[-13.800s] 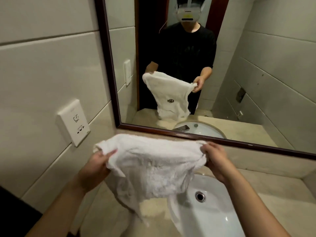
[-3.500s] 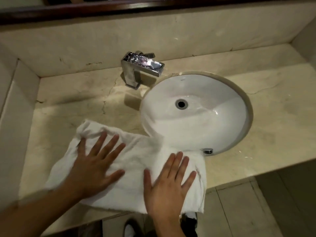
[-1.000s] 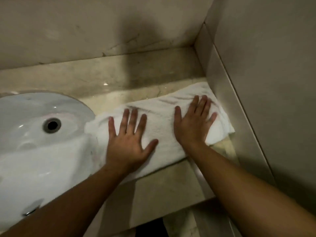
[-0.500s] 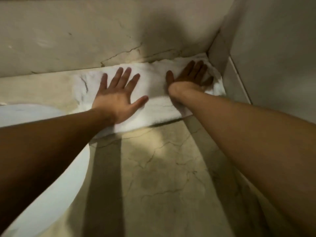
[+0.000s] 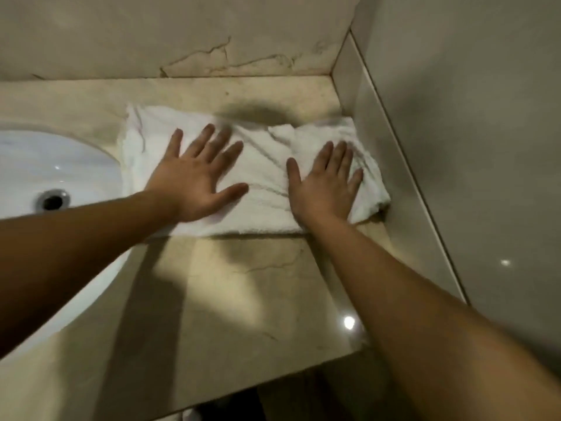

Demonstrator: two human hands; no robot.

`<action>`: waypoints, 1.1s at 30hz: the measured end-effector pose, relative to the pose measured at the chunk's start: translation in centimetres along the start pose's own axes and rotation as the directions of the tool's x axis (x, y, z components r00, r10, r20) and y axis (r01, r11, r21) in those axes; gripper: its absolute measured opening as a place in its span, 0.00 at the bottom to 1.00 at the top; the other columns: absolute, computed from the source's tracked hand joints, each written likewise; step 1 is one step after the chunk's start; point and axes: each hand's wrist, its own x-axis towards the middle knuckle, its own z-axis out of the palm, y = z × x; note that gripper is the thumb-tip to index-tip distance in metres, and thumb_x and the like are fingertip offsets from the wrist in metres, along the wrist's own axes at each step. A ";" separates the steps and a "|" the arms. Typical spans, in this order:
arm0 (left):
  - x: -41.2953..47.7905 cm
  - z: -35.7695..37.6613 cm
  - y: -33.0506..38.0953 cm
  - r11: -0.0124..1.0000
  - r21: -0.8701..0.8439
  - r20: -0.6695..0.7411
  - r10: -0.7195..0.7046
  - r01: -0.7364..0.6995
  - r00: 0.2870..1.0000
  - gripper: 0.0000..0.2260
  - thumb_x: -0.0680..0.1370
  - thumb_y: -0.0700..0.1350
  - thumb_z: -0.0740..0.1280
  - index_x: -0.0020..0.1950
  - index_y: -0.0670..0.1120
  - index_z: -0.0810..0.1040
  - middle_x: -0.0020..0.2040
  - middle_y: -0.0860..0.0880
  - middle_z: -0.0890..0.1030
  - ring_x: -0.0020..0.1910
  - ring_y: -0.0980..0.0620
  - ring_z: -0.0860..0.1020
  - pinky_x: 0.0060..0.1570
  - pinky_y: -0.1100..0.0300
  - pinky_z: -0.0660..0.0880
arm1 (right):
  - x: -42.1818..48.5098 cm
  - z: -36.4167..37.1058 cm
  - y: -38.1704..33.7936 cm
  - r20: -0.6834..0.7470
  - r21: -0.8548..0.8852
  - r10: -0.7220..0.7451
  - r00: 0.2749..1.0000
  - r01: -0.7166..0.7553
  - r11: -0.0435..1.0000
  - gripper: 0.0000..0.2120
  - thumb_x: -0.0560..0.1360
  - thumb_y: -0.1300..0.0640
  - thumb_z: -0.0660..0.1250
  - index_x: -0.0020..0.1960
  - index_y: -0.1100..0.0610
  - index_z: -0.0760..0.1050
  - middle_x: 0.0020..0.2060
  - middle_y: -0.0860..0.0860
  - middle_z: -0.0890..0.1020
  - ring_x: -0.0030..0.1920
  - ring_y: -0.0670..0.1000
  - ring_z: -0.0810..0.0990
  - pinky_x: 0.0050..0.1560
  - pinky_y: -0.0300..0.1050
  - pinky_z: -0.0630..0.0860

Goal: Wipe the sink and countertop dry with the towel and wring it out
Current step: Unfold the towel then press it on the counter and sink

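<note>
Now the left hand (image 5: 194, 183) and right hand (image 5: 324, 186) press the towel (image 5: 264, 192) flat on the worktop (image 5: 243, 299), right of the sink (image 5: 60, 159).
Fingers (image 5: 209, 138) lie straight and spread, gripping nothing, likely so broad pressure soaks up water; the towel's right end bunches against the side wall (image 5: 394, 183).

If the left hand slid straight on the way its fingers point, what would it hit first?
The left hand would likely reach the back wall, past a strip of bare countertop.
</note>
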 end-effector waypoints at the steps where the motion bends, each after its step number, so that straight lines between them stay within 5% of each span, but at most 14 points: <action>1: -1.8 0.3 1.5 1.000 -0.004 0.004 0.006 -0.006 1.000 0.37 0.80 0.73 0.41 0.85 0.55 0.44 0.85 0.48 0.43 0.84 0.47 0.41 0.79 0.35 0.43 | -2.6 0.1 1.4 -0.012 0.000 0.009 1.000 -0.009 1.000 0.43 0.80 0.31 0.41 0.83 0.59 0.43 0.83 0.58 0.46 0.83 0.55 0.43 0.81 0.60 0.40; 8: -12.1 2.1 11.5 0.999 0.014 0.095 0.028 -0.029 0.995 0.39 0.80 0.73 0.47 0.85 0.53 0.48 0.85 0.47 0.48 0.84 0.43 0.44 0.76 0.29 0.49 | -17.4 0.2 8.8 0.016 -0.045 0.064 0.998 -0.063 0.997 0.42 0.81 0.29 0.39 0.83 0.56 0.37 0.83 0.56 0.42 0.83 0.54 0.40 0.81 0.60 0.42; 14: -13.4 1.8 12.7 0.999 0.047 0.167 0.014 -0.022 0.986 0.41 0.78 0.75 0.49 0.84 0.52 0.52 0.85 0.45 0.51 0.84 0.40 0.46 0.73 0.24 0.47 | -18.6 0.6 9.3 -0.006 -0.098 0.081 0.997 -0.081 0.992 0.43 0.80 0.30 0.40 0.83 0.58 0.40 0.83 0.58 0.46 0.83 0.56 0.45 0.81 0.62 0.46; 24: -3.5 0.6 7.7 0.987 -0.018 0.053 -0.159 0.160 0.986 0.39 0.78 0.75 0.41 0.84 0.57 0.43 0.85 0.50 0.39 0.83 0.47 0.36 0.75 0.27 0.40 | -2.8 -0.8 5.4 -0.084 0.056 -0.179 0.980 0.184 0.981 0.42 0.81 0.33 0.49 0.83 0.59 0.47 0.83 0.58 0.50 0.83 0.55 0.48 0.82 0.54 0.47; 33: 7.1 -1.2 -0.3 0.971 -0.012 -0.001 -0.240 0.240 0.971 0.39 0.77 0.76 0.38 0.84 0.59 0.43 0.85 0.52 0.42 0.83 0.48 0.38 0.75 0.28 0.41 | 11.0 -1.3 -1.5 -0.051 -0.009 -0.222 0.974 0.221 0.975 0.41 0.82 0.33 0.47 0.83 0.60 0.46 0.83 0.58 0.49 0.83 0.57 0.47 0.81 0.52 0.42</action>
